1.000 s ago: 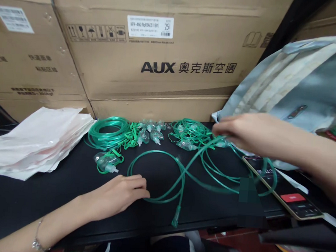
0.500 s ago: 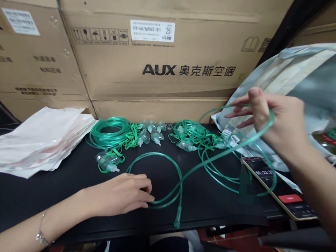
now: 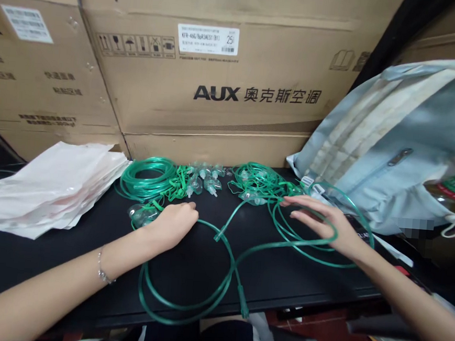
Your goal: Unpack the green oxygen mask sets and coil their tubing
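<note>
Green oxygen tubing [image 3: 229,281] lies in a loose loop on the black table. My left hand [image 3: 176,221] is closed on the loop's upper left side, its fingertips turned away from view. Over my right hand [image 3: 322,220] bends another stretch of the same tubing, running between the thumb and the slightly bent fingers. One tube end [image 3: 219,235] rests across the loop, and a wider connector [image 3: 243,303] points toward the table's front edge. Beside my left hand sits a clear mask [image 3: 141,213], partly covered by it. Further coils [image 3: 311,256] lie under my right hand.
At the back are a coiled tubing bundle [image 3: 148,177], several small masks [image 3: 205,179] with green straps, and a tangled pile [image 3: 256,175]. White packets [image 3: 45,187] are stacked left. A light blue backpack [image 3: 371,145] stands right, and cartons [image 3: 235,113] wall off the back.
My left hand has moved up and away with the loop, which is now wider. My right hand has come down and left, and a free tube end now lies over the loop.
</note>
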`<action>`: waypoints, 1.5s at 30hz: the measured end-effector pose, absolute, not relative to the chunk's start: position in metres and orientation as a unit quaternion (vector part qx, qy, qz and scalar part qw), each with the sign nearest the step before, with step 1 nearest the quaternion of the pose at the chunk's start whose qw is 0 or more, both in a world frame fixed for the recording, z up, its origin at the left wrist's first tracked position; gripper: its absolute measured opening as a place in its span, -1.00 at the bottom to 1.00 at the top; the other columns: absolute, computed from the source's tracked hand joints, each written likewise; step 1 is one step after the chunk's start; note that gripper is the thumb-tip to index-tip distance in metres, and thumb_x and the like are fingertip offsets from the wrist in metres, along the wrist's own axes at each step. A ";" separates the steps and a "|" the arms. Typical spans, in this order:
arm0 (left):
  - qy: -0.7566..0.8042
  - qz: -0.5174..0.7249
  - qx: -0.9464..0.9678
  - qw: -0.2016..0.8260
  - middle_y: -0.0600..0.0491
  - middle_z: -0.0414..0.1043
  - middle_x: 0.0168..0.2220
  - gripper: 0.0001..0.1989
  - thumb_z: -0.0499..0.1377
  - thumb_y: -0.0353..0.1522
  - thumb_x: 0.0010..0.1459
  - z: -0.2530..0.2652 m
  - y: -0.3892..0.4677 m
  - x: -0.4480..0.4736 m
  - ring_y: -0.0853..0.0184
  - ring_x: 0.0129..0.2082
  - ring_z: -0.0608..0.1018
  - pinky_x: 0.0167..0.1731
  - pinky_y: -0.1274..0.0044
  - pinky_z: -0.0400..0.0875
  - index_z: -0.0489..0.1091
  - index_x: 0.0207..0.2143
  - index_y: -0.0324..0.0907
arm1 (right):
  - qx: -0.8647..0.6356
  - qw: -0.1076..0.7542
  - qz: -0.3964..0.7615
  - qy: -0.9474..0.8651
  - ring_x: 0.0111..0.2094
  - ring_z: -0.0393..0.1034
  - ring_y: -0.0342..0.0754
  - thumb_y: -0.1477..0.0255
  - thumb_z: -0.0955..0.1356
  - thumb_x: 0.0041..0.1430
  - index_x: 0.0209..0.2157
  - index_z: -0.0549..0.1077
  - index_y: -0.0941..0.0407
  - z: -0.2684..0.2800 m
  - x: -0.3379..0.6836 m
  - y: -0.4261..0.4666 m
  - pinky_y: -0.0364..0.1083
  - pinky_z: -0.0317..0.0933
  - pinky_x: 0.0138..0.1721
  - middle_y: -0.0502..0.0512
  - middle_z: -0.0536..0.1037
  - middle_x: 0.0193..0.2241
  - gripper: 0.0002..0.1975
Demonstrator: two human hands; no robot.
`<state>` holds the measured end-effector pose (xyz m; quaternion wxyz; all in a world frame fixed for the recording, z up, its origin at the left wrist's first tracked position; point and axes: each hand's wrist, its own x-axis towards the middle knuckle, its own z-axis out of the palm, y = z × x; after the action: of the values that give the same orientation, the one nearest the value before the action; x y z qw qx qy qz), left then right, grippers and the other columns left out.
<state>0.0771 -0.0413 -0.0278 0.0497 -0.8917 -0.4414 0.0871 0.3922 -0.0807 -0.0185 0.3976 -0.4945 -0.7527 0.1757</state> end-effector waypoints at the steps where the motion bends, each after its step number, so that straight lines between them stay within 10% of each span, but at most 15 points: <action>1: -0.437 0.087 -0.894 0.049 -0.11 0.38 -0.28 -0.70 -0.06 -0.64 0.06 -0.027 -0.041 0.077 0.20 -0.33 0.52 -0.42 0.46 0.40 0.41 -0.28 -0.29 | -0.504 0.387 0.197 -0.746 -0.19 0.40 0.00 0.23 0.35 0.03 -0.18 0.47 0.08 -0.024 0.394 -0.079 -0.01 0.33 -0.17 0.11 0.51 -0.23 -0.68; 8: -0.415 0.059 -0.907 0.047 -0.08 0.36 -0.27 -0.75 -0.07 -0.61 0.09 -0.029 -0.043 0.070 0.22 -0.29 0.50 -0.39 0.46 0.41 0.34 -0.28 -0.28 | -0.542 0.502 0.241 -0.630 -0.22 0.43 -0.01 0.20 0.23 0.15 -0.09 0.41 0.14 -0.058 0.376 -0.068 -0.03 0.38 -0.27 0.17 0.51 -0.20 -0.61; 17: -0.329 -0.026 -0.936 0.121 -0.06 0.36 -0.25 -0.80 -0.04 -0.56 0.12 -0.031 -0.043 0.081 0.24 -0.25 0.45 -0.28 0.43 0.40 0.28 -0.21 -0.27 | -0.340 0.166 0.032 -0.925 0.01 0.22 -0.06 0.52 0.12 0.23 -0.02 0.38 0.07 -0.058 0.354 -0.049 0.01 0.20 -0.01 0.07 0.41 -0.02 -0.64; 23: -0.218 -0.048 -0.968 0.115 -0.18 0.13 0.12 -0.49 0.15 -0.44 0.06 -0.031 -0.024 0.104 0.13 0.08 0.27 0.00 0.38 0.24 0.12 0.07 -0.29 | -0.259 0.021 -0.088 -0.962 0.05 0.19 0.01 0.57 0.15 0.20 0.04 0.31 0.06 -0.046 0.340 -0.016 0.08 0.16 -0.02 0.10 0.35 0.04 -0.60; 31: -0.256 -0.004 -0.965 0.054 -0.10 0.38 -0.18 -0.73 0.03 -0.35 0.18 -0.037 -0.006 0.128 0.23 -0.19 0.48 -0.26 0.49 0.40 0.30 -0.09 -0.27 | -0.325 0.171 0.053 -0.929 -0.15 0.34 -0.13 0.58 0.12 0.21 -0.08 0.40 0.15 0.016 0.337 -0.053 -0.12 0.20 -0.09 0.11 0.48 -0.19 -0.66; 34: -0.289 -0.010 -0.956 0.053 -0.13 0.39 -0.25 -0.75 0.00 -0.32 0.19 -0.039 -0.005 0.131 0.19 -0.27 0.50 -0.36 0.46 0.41 0.36 -0.20 -0.29 | -0.275 0.079 0.137 -0.948 -0.09 0.30 -0.08 0.34 0.22 0.21 0.02 0.31 0.11 0.013 0.318 -0.082 -0.09 0.18 -0.06 0.12 0.43 -0.13 -0.64; 45: -0.402 -0.069 -0.887 -0.216 -0.01 0.50 -0.36 -0.49 -0.27 -0.21 0.27 -0.010 -0.014 0.082 0.29 -0.33 0.52 -0.25 0.49 0.35 0.39 -0.36 -0.25 | -0.279 0.068 -0.012 -0.958 -0.23 0.25 -0.05 0.21 0.19 0.20 -0.11 0.40 0.13 -0.043 0.343 -0.099 -0.10 0.20 -0.23 0.15 0.35 -0.31 -0.63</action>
<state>0.0822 -0.0137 -0.0101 -0.2156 -0.8874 -0.4017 -0.0689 0.3429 -0.0994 -0.0434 0.0683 -0.2786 -0.9579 -0.0116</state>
